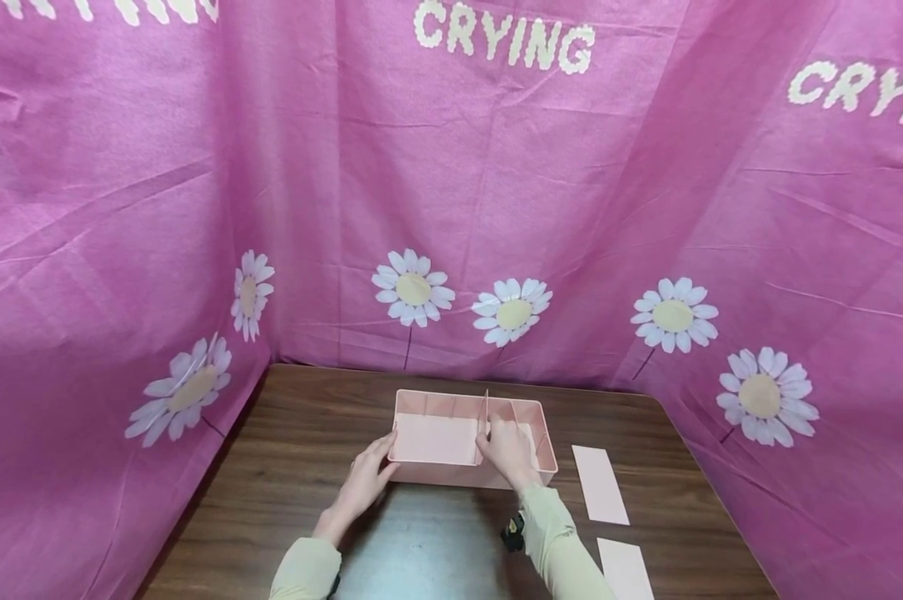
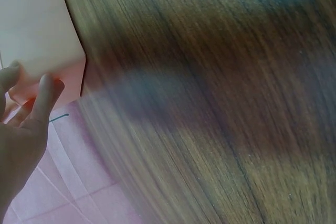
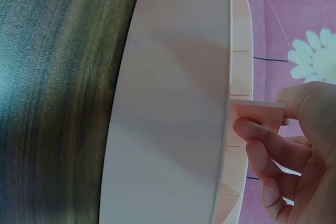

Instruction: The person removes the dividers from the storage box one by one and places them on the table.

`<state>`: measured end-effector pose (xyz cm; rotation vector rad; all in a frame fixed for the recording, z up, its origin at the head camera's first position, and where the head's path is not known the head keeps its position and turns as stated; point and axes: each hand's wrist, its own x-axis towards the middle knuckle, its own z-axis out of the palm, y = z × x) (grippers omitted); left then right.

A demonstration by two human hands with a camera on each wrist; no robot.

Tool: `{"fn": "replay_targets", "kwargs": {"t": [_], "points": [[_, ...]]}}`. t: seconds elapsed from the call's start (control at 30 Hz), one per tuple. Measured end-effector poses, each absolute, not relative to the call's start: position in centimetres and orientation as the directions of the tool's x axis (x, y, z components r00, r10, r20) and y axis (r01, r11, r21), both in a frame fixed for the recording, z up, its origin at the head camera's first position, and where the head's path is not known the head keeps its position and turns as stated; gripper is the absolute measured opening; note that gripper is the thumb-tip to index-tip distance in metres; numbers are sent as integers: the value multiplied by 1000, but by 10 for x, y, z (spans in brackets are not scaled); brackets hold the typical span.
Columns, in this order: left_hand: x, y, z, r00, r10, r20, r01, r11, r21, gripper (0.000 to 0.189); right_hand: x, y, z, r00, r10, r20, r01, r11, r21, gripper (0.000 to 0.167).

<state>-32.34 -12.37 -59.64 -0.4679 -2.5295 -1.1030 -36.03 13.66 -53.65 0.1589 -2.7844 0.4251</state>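
Note:
A long pink open-topped box (image 1: 432, 472) stands near the middle of the table, with upright ribs along its inner walls. My left hand (image 1: 363, 479) holds its near left corner, the thumb on the front and the fingers at the left end. In the left wrist view, that hand (image 2: 26, 124) bends around the end of the box (image 2: 39, 30). My right hand (image 1: 510, 450) reaches over the front wall into the box's right half. It pinches a thin pink divider (image 3: 260, 111) between thumb and fingers. The divider (image 1: 485, 410) stands crosswise, its top sticking up above the rim.
Two flat pale pink panels (image 1: 600, 485) lie on the dark wood table (image 1: 286, 475) to the right of the box, the nearer panel (image 1: 626, 569) cut off by the frame. A pink daisy-printed cloth (image 1: 481, 192) hangs behind the table and at both sides.

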Motion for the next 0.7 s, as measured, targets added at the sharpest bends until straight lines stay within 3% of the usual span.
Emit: {"fn": "replay_targets", "kwargs": {"t": [0.23,0.7], "points": [[-323,-124,-597,-894,162,419,417,644,641,50,-358,139,-526,-908,-99,407,-206,951,-229,13],[-325,-126,-597,-888,176,425,431,642,634,51,-359,140,-515,-912,-83,401,-210,936,-283,12]]}}
